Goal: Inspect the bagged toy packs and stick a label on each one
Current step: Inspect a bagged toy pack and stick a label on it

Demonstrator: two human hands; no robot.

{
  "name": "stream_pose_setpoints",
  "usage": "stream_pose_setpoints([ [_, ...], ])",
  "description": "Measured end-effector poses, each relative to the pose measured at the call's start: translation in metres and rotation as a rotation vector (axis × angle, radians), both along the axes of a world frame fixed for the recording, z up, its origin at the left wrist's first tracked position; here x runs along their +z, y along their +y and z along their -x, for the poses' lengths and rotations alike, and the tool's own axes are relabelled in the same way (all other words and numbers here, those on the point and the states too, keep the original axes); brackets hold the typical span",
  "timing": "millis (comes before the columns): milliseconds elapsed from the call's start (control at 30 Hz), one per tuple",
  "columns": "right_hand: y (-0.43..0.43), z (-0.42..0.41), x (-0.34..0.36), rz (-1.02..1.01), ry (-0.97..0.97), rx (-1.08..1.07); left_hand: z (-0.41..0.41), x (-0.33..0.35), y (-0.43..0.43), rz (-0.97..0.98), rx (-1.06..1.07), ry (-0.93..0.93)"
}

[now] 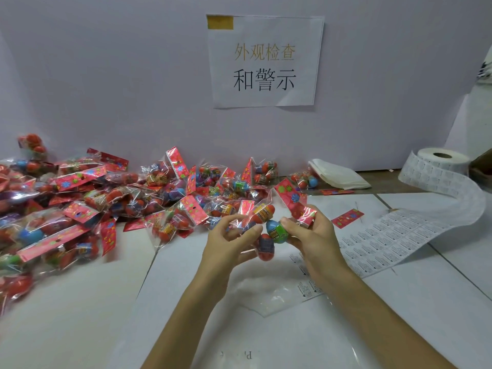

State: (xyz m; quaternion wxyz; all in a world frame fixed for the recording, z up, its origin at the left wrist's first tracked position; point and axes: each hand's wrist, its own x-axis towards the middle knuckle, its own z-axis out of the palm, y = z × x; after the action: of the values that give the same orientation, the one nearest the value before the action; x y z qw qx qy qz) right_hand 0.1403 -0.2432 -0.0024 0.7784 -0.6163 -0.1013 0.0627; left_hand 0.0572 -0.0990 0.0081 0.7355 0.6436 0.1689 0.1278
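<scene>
1. The toy packs point(111, 193) are clear, glossy, crinkled plastic bags with shiny red card tops.
2. The eggs point(278, 231) inside look like smooth glossy plastic.
3. The label roll point(442, 158) and wall sign point(263, 62) are matt white paper.

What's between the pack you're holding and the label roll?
Head view: a loose red card and the unrolled label strip lie between the held pack and the label roll.

Label print point(386, 235) illegibly small; pack pile point(53, 209) beyond left edge
</scene>
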Motion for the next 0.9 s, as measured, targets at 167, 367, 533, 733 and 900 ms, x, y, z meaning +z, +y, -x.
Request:
stream_pose_setpoints([
  [167, -0.0023, -0.0002, 0.0002, 0.018, -0.072, -0.027, 0.0004, -0.0036, -0.0002, 0.062, -0.161, 0.011],
  [367, -0.0019, 0.0032, 0.0014, 0.118, -0.181, -0.002, -0.0012, -0.0059, -0.0011, 0.058, -0.129, 0.008],
  [533, 0.0001, 0.0035, 0.0013, 0.19, -0.223, 0.048, -0.002, -0.0023, 0.0051, 0.083, -0.044, 0.011],
  [733, 0.0014, 0.0029, 0.0045, 0.036, 0.008, 0.197, -0.0005, -0.0014, 0.0048, 0.139, -0.047, -0.007],
  [900, 0.0042, 0.0072, -0.0001, -0.012, 0.023, 0.281, 0.0006, -0.0005, 0.0049, 0.162, -0.002, -0.044],
])
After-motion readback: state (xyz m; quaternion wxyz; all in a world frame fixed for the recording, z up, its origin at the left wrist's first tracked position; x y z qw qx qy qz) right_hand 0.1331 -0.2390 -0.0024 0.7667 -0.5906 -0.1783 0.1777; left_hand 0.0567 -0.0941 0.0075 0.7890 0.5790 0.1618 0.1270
